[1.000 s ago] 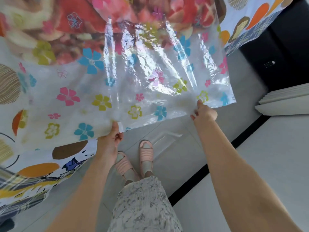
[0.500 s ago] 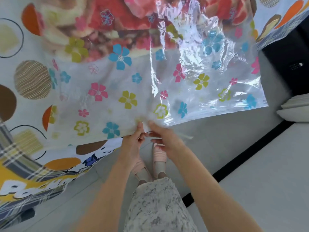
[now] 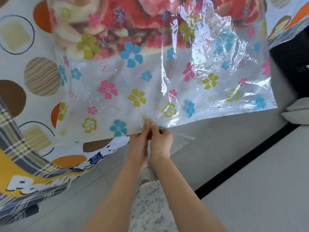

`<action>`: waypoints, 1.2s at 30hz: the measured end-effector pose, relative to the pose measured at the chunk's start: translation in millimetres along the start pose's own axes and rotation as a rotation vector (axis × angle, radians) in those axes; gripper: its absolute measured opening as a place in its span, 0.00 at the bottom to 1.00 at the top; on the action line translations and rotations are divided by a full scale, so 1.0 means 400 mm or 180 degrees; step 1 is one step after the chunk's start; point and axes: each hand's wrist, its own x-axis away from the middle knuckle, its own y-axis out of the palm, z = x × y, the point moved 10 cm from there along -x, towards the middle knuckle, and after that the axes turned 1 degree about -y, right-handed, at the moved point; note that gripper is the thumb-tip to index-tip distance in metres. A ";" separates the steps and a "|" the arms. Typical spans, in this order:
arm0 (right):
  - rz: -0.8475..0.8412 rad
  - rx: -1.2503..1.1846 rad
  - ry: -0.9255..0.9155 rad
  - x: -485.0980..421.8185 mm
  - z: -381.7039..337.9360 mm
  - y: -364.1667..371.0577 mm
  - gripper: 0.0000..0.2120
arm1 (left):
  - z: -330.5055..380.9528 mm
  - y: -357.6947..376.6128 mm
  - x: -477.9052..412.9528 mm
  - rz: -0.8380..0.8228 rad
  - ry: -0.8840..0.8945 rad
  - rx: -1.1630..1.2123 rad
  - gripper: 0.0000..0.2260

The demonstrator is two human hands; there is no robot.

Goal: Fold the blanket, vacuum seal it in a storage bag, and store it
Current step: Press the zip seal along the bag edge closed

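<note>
On the left a patterned sheet (image 3: 25, 148) hangs over the edge. The clear, flower-printed storage bag (image 3: 150, 91) lies across it, with the red blanket (image 3: 133, 19) already inside, toward the far end. At the middle of the bag's near edge the left hand (image 3: 139, 141) and right hand (image 3: 161, 141) meet, touching, each pinching the plastic lip between thumb and fingers. To the right that edge hangs free over the grey floor (image 3: 234, 148). The step in hand looks like sealing the bag's mouth. The next move probably calls for keeping both layers aligned while pressing outward toward each corner, leaving no gap before vacuuming.
</note>
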 end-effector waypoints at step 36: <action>0.0559 -0.0777 0.0583 -0.020 -0.012 -0.060 0.19 | 0.021 0.001 -0.021 0.0012 0.0402 0.0335 0.05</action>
